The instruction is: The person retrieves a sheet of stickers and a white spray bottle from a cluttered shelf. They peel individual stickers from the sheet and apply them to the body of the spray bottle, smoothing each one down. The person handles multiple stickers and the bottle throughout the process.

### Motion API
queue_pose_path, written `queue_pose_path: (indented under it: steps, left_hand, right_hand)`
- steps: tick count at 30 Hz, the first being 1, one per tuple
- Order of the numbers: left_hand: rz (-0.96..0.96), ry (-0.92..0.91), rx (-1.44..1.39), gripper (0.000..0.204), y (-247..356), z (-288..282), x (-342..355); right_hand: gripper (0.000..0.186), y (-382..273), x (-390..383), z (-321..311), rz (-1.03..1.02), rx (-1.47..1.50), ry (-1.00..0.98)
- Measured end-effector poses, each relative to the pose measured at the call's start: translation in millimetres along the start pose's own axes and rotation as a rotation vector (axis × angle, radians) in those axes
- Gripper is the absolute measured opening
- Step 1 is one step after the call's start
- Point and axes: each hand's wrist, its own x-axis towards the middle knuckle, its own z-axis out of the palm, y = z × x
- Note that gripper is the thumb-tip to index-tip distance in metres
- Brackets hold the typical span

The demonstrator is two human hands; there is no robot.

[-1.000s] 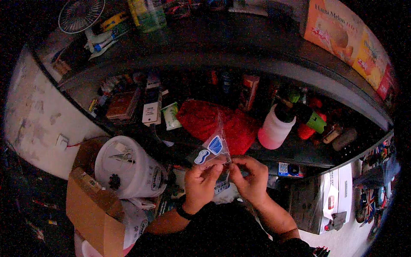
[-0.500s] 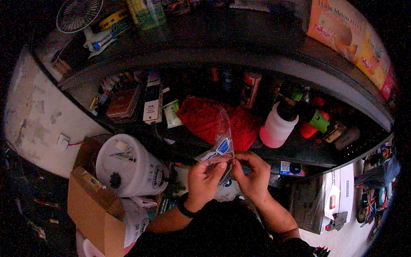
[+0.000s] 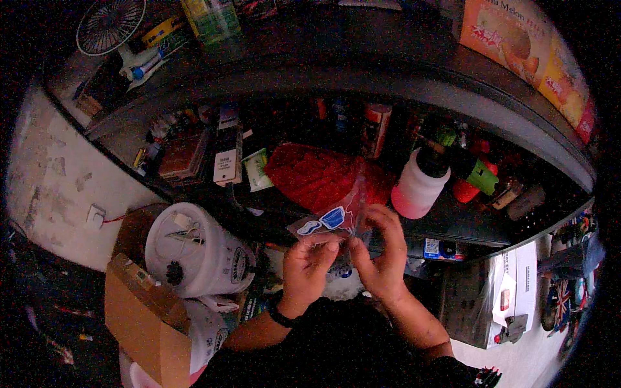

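Observation:
A small clear plastic bag (image 3: 309, 227) with blue-and-white stickers (image 3: 333, 218) on or in it is held up in front of me. My left hand (image 3: 308, 265) pinches its lower edge between thumb and fingers. At the bag's right side is my right hand (image 3: 383, 252), its thumb and curled fingers around that edge, with a little space between them. The fingertips behind the plastic are partly hidden. A black band (image 3: 284, 317) circles my left wrist. Beyond the bag, a crumpled red cloth (image 3: 301, 178) lies on the dark shelf.
To the right of the cloth stands a white bottle (image 3: 420, 184) with pink liquid, beside a green-and-red item (image 3: 479, 178). A white tub (image 3: 200, 252) and open cardboard box (image 3: 139, 317) are at lower left. A small fan (image 3: 110, 26) stands on the upper surface.
My right fingers have loosened and spread upward along the bag's edge. The bag has tilted slightly, showing more of its stickers. My left hand keeps its pinch.

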Motion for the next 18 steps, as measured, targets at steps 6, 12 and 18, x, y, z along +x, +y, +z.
queue_pose_path:
  steps: [6,12,18]
  left_hand:
    - [-0.120,-0.149,-0.145,0.020,2.0,-6.1,3.1]
    - [-0.105,-0.348,-0.063,0.023,-0.7,-19.1,5.6]
    - [-0.223,-0.314,0.013,0.021,20.0,-18.6,20.4]
  right_hand:
    - [0.059,-15.2,23.5,-11.1,-0.275,-0.331,-0.006]
    - [0.035,2.2,36.0,-31.5,-0.001,-0.057,-0.345]
    - [0.024,-1.0,26.9,-22.7,0.125,0.152,-0.237]
